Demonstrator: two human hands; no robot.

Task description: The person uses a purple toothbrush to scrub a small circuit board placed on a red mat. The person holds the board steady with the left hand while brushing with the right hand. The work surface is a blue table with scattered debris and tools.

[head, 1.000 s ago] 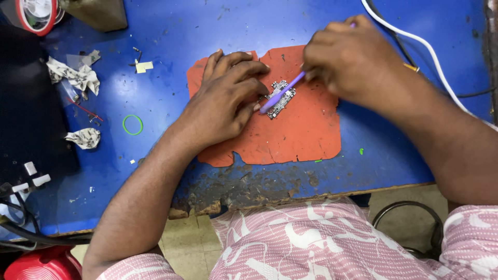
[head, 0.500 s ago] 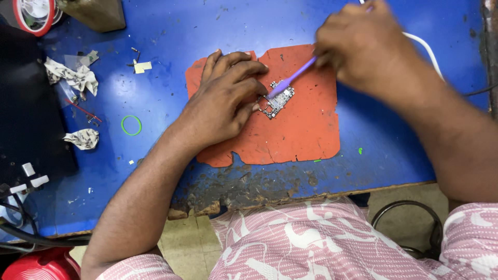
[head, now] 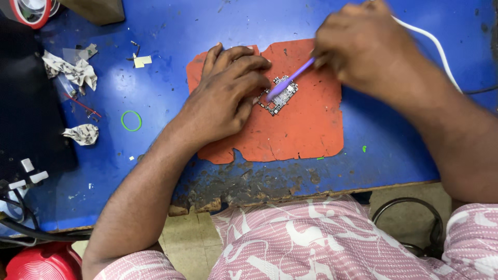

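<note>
Pinching a purple brush [head: 289, 79] by its upper end, the right hand [head: 363, 49] is clenched around the handle, with the far end of it hidden inside the fist. The brush slants down and to the left from the hand, and its tip rests on the circuit board [head: 280, 97]. The left hand [head: 225, 96] lies flat, palm down, with its fingers [head: 249, 78] spread and pressed on the mat [head: 306, 124]; the fingertips touch the board's left edge and pin it rather than grasp it. This hand closes on nothing.

The board is small, dark and studded with tiny parts. It sits tilted on the upper middle of the orange mat, between the two hands. The mat is ragged at its lower edge and lies on a blue table [head: 171, 31], whose near edge below the mat is worn and crusted dark.

A white cable [head: 436, 49] curves away above and to the right of the mat, behind the right wrist. Left of the mat a green ring [head: 131, 120] lies flat on the table, well apart. Further left lie two crumpled paper scraps [head: 70, 70], one above the ring and one just beside it. A roll of red tape [head: 31, 10] sits at the far upper left, well apart from the mat.
</note>
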